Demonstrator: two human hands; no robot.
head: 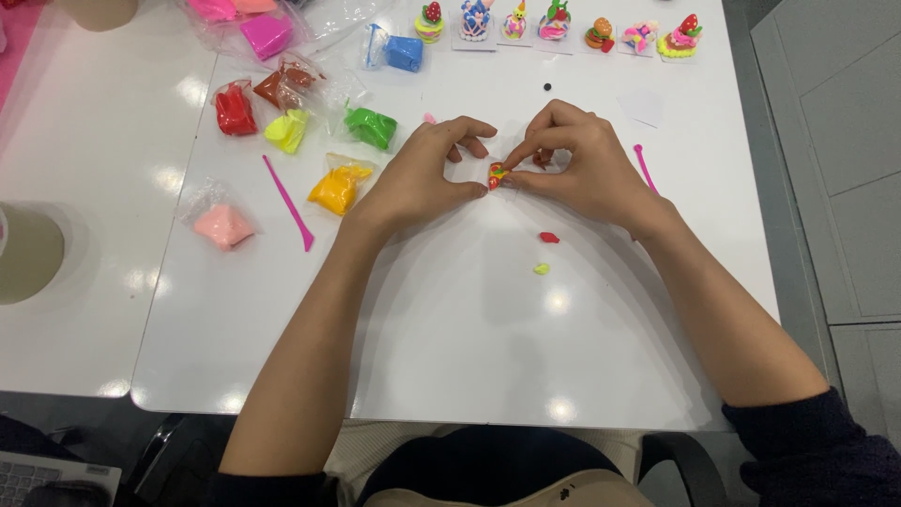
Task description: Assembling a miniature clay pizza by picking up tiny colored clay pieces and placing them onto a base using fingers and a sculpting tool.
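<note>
A tiny clay piece [496, 175], red with yellow and green, is pinched between the fingertips of both hands above the white table [469, 338]. My left hand [424, 171] grips it from the left with thumb and forefinger. My right hand [574, 160] holds it from the right, fingers curled over it. Two loose clay bits lie just below the hands: a red bit [549, 238] and a yellow-green bit [542, 268].
Bags of clay lie at the left: red [235, 110], brown [286, 83], yellow-green [286, 130], green [371, 126], orange-yellow [338, 187], pale pink [222, 225], blue [404, 53], magenta [267, 36]. Pink sculpting tools [287, 202] [645, 169] lie nearby. Several finished clay figures [554, 23] line the far edge.
</note>
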